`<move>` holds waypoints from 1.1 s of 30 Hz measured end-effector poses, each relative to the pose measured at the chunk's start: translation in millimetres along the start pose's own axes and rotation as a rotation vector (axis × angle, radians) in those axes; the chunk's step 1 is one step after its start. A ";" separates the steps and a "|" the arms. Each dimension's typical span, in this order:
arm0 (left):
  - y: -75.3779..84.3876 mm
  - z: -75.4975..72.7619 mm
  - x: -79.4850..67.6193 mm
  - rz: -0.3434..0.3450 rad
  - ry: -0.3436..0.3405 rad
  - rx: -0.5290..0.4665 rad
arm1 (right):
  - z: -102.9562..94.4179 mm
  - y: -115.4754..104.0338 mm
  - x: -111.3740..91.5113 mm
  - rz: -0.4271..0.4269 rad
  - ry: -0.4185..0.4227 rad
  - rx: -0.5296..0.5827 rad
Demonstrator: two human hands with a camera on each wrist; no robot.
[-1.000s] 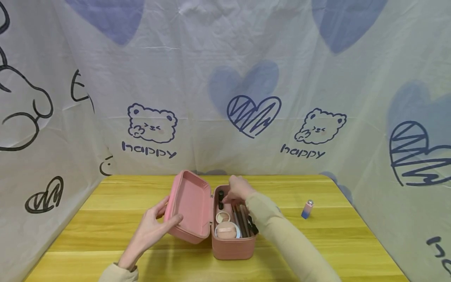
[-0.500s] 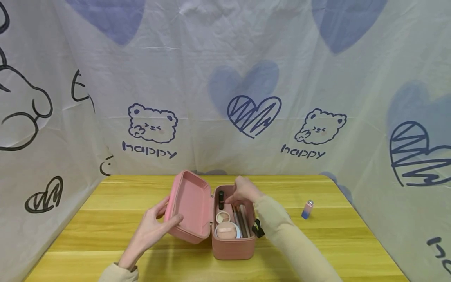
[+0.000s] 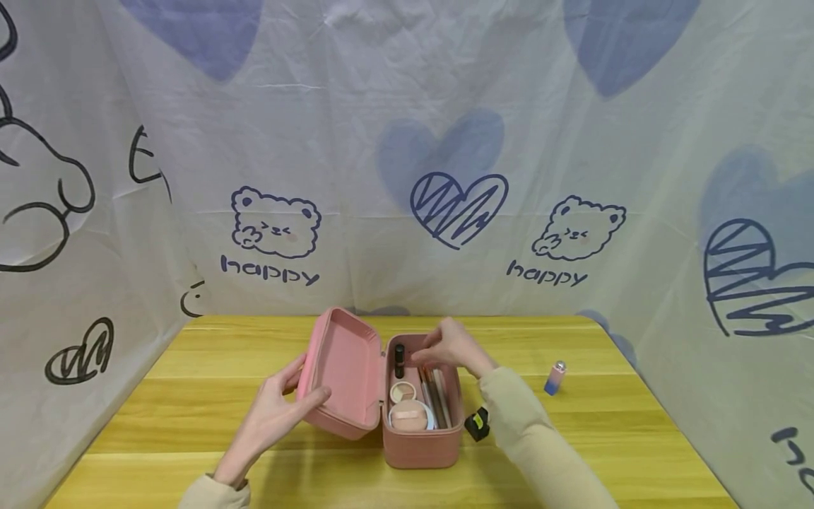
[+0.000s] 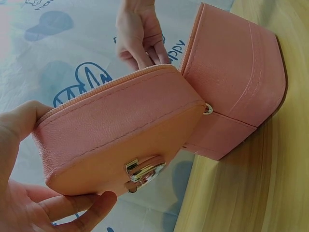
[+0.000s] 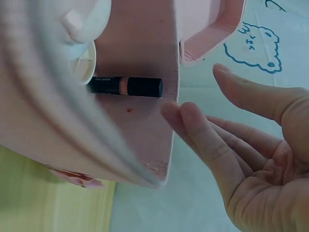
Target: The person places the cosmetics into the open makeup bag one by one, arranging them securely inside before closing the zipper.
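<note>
A pink makeup case (image 3: 421, 447) stands on the table with its lid (image 3: 346, 367) swung out to the left. My left hand (image 3: 276, 404) grips the lid's outer edge, thumb on the rim and fingers beneath, as the left wrist view shows. Over the far end of the case is my right hand (image 3: 453, 345); in the right wrist view its fingers (image 5: 207, 130) are extended and hold nothing. Near its fingertips, inside the case, lies a black lipstick tube (image 5: 140, 87). A round compact (image 3: 403, 392), a powder puff (image 3: 409, 417) and several slim brushes or pencils (image 3: 437, 399) share the case.
On the right of the wooden table (image 3: 591, 431) stands a small pink-and-blue bottle (image 3: 555, 378). A small black device (image 3: 478, 424) with a yellow mark shows beside the right sleeve. Behind the table hangs a printed white cloth (image 3: 362, 155).
My right hand has drawn back to the right, away from the lipstick tube, which now shows whole in the case. My left hand and the lid have stayed in place.
</note>
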State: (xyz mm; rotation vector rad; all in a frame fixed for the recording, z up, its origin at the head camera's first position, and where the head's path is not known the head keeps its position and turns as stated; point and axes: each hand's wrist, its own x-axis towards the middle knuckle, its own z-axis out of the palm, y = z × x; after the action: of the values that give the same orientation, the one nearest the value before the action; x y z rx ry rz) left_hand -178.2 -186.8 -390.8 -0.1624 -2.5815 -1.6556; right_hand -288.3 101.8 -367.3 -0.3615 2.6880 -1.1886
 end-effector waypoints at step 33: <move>-2.1 -1.1 -1.3 0.010 -0.007 -0.014 | -50.6 75.5 -61.7 -0.171 0.187 0.794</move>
State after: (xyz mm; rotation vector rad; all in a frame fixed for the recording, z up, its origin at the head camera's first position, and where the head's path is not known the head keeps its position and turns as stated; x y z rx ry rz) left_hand -177.2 -188.7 -392.4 -0.1817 -2.5700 -1.6731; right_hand -253.7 204.4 -385.9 -0.3594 2.0882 -2.2817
